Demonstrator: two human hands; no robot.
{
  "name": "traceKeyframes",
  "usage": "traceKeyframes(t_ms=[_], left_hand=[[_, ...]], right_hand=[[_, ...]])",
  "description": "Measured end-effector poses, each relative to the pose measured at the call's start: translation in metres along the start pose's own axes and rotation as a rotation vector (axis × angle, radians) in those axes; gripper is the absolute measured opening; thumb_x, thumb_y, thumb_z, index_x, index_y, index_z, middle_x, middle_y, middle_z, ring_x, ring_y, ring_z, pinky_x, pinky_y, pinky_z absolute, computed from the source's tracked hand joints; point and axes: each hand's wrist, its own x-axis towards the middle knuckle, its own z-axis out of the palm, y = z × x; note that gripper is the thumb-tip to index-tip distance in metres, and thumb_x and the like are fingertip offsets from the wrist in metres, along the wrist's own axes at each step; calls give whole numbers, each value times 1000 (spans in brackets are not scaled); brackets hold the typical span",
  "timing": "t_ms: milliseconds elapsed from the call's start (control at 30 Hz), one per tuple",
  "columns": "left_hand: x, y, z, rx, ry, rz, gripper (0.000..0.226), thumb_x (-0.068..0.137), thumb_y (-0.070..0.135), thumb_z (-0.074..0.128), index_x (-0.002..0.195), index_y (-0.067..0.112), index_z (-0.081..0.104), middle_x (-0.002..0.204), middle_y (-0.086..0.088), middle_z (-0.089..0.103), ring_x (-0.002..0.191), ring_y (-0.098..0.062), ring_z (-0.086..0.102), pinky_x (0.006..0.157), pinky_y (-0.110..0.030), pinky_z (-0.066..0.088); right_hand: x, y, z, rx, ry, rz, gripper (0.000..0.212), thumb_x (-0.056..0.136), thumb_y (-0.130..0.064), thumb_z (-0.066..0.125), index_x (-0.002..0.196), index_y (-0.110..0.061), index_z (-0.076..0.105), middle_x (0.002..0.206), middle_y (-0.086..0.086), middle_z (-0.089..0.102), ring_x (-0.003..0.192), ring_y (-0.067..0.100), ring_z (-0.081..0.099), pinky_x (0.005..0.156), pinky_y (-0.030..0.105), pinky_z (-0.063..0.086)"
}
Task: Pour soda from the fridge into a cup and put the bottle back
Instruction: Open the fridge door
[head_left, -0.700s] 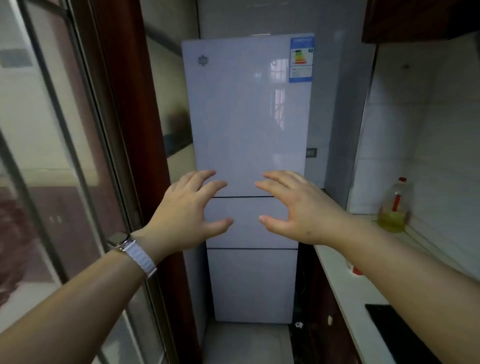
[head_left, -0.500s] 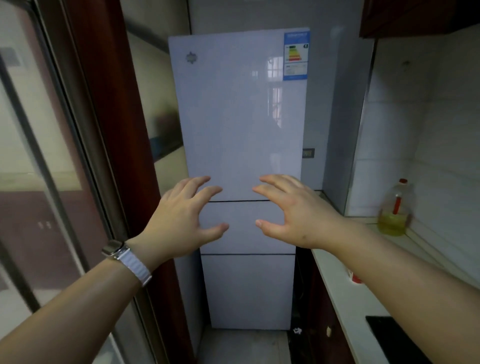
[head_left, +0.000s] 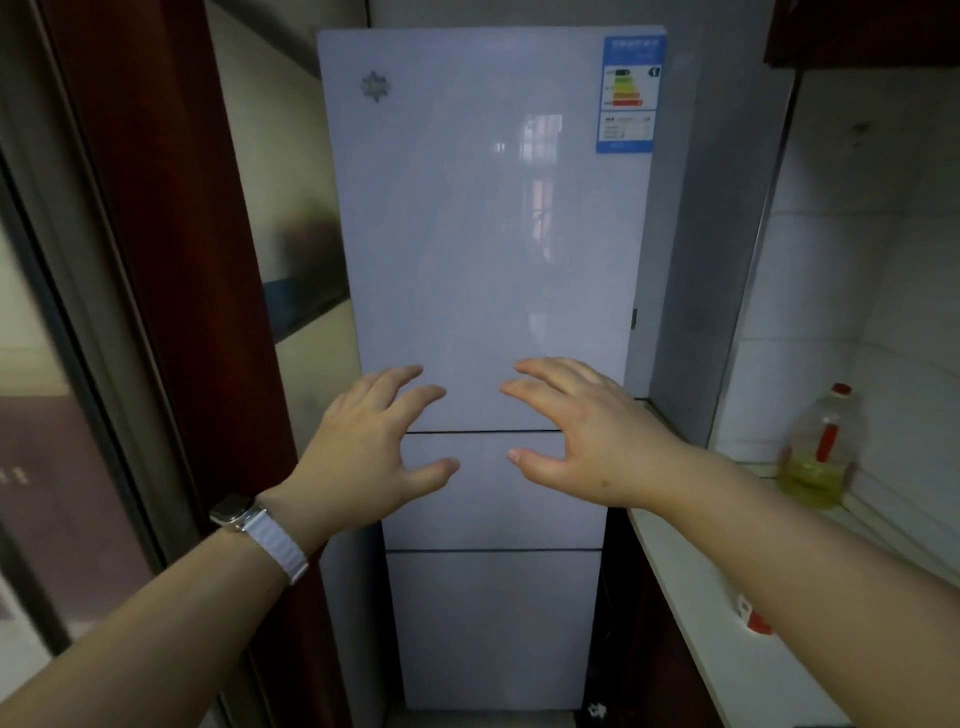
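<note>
- Straight ahead stands the fridge, tall and pale, with three doors stacked one above another, all shut; no soda bottle or cup shows.
- An energy label sits at its top right corner, a small emblem at top left.
- Both hands are raised in front of the seam between the top and middle doors; whether they touch the doors I cannot tell.
- Left hand: fingers spread open, gripping nothing, a watch with a white band on the wrist.
- Right hand: fingers spread open too, empty.
- Right of the fridge runs a pale table, with an oil bottle, red-capped, at its far end by the tiled wall.
- Left of the fridge stands a dark red door frame, glass panels beyond it.
</note>
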Motion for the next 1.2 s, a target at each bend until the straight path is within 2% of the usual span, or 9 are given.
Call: traceKeyframes(t_ms=[133, 367, 500, 600, 667, 767, 933, 1067, 1200], left_hand=[[31, -48, 16, -44, 0, -16, 82, 75, 75, 45, 144, 31, 41, 156, 2, 31, 141, -20, 28, 112, -45, 30], [83, -117, 61, -118, 41, -51, 71, 81, 62, 64, 142, 30, 45, 154, 2, 34, 141, -20, 28, 111, -43, 30], [113, -137, 90, -399, 54, -217, 59, 86, 44, 69, 138, 23, 50, 147, 0, 40, 137, -20, 33, 113, -36, 32], [141, -145, 114, -675, 66, -412, 44, 89, 35, 69, 129, 22, 55, 132, 2, 44, 107, -6, 49, 88, -16, 38], [161, -152, 132, -774, 63, -509, 41, 89, 34, 68, 126, 23, 55, 130, 1, 45, 98, -5, 50, 78, -17, 38], [186, -167, 154, -855, 107, -667, 48, 89, 36, 68, 131, 19, 50, 136, -5, 47, 113, -17, 51, 88, -29, 41], [220, -200, 158, -931, 296, -908, 80, 83, 40, 74, 145, 14, 32, 143, -7, 37, 117, -27, 50, 97, -39, 47], [249, -221, 161, -890, 305, -938, 99, 80, 46, 77, 153, 12, 19, 151, -10, 33, 128, -33, 47, 101, -43, 45], [270, -235, 168, -918, 326, -906, 101, 73, 48, 82, 149, 14, 24, 146, -7, 42, 128, -31, 49, 103, -44, 45]], right_hand=[[58, 2, 22, -29, -34, 11, 68, 87, -58, 53, 146, -33, 31, 155, -7, 23, 141, 13, 16, 115, 35, 21], [132, 10, 66, -64, -46, 32, 68, 87, -59, 51, 146, -33, 30, 156, -6, 22, 142, 13, 16, 115, 37, 22], [155, 22, 78, -78, -37, 37, 67, 86, -58, 52, 144, -31, 34, 154, -4, 27, 141, 16, 20, 114, 38, 24], [172, 37, 85, -97, -29, 23, 67, 85, -59, 51, 143, -30, 36, 153, -3, 30, 140, 18, 23, 114, 39, 25], [181, 49, 91, -96, -30, 16, 68, 83, -62, 45, 142, -30, 37, 153, -2, 31, 140, 19, 25, 113, 39, 27], [196, 69, 102, -99, -36, -11, 68, 82, -63, 42, 141, -30, 39, 151, -1, 34, 139, 21, 28, 112, 41, 29], [220, 100, 117, -86, -40, -58, 68, 81, -62, 45, 140, -28, 43, 149, 1, 39, 137, 25, 33, 110, 42, 33], [242, 123, 122, -75, -54, -105, 68, 82, -61, 47, 141, -29, 40, 151, 0, 35, 139, 25, 29, 112, 40, 28], [259, 140, 126, -77, -73, -143, 68, 84, -61, 45, 144, -30, 35, 154, -3, 28, 141, 21, 22, 114, 38, 23]])
